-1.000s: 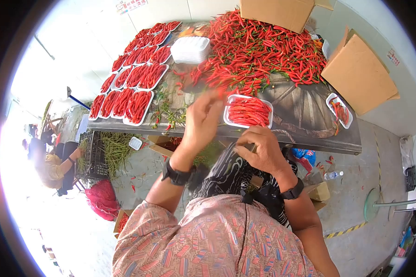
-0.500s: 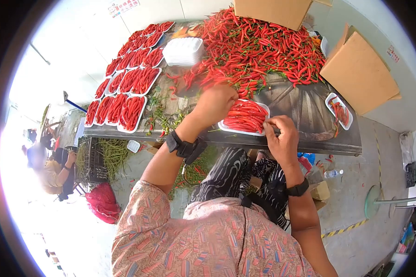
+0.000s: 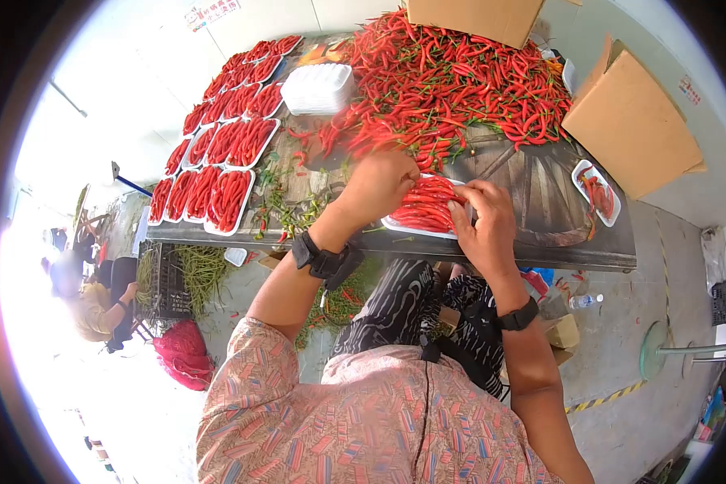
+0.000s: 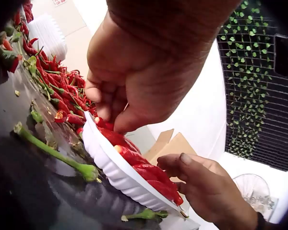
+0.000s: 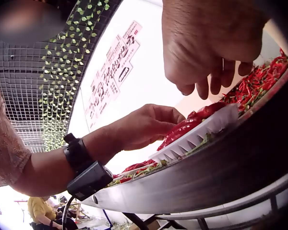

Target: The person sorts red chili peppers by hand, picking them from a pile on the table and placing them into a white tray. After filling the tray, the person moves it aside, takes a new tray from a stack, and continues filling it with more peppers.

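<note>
A white foam tray (image 3: 409, 227) filled with long red chili peppers (image 3: 427, 202) sits at the table's front edge. My left hand (image 3: 379, 187) is at the tray's left end, fingers curled in and thumb against the peppers. In the left wrist view, this hand (image 4: 139, 81) pinches at the pepper ends near the tray rim. My right hand (image 3: 488, 222) is at the tray's right end, its fingers loosely bent over the peppers. The right wrist view shows the right hand (image 5: 211, 52) with fingers reaching down above the tray.
A large heap of loose red chilies (image 3: 476, 81) covers the table's back. Rows of filled trays (image 3: 230, 202) stand at left, beside stacked white trays (image 3: 319, 90). Cut stems (image 3: 286, 211) lie nearer. A small tray (image 3: 595, 194) and cardboard box (image 3: 633, 121) are at right.
My left hand has come right to the tray's left end and stays there. The right hand has moved from the tray's front edge to its right end, fingers now over the peppers.
</note>
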Demonstrator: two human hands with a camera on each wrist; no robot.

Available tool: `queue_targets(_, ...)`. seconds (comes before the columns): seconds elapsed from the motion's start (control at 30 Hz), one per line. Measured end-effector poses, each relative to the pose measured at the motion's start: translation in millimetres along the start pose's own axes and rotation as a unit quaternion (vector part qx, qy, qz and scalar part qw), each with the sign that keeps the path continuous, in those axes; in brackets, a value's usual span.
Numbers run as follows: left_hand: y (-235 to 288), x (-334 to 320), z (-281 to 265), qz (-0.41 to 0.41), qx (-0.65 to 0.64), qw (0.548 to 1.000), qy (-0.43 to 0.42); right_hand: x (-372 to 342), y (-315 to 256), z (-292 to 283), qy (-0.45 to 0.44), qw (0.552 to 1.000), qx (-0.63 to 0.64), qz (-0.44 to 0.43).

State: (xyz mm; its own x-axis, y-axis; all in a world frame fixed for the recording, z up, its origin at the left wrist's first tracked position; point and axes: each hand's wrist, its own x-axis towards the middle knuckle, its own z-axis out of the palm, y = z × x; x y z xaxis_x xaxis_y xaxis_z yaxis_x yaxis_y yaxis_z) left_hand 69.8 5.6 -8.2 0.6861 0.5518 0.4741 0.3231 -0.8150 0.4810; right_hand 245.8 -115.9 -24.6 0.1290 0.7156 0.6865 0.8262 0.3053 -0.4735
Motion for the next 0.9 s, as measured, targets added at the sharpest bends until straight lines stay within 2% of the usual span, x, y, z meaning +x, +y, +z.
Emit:
queue_targets(0.13,0,0,0,-0.002,0.01,1.0,-0.014,2,2,5,-0.024,1.0,-0.02,-0.005)
queue_targets(0.33,-1,1,1,0.039,0.016,0.999,-0.005,0,6,10,-0.061,0.998,-0.009,-0.008)
queue_targets(0.43,-2,3,0,0.021,0.031,0.999,-0.016,2,6,10,-0.062,0.998,-0.004,-0.009)
queue_targets(0.6,-2,5,-1,0.077,0.051,0.995,-0.029,2,12,14,-0.059,0.998,-0.007,-0.021)
queue_targets(0.9,0,6,-2,0.071,0.052,0.995,-0.048,4,11,16,-0.071,0.997,0.009,-0.019)
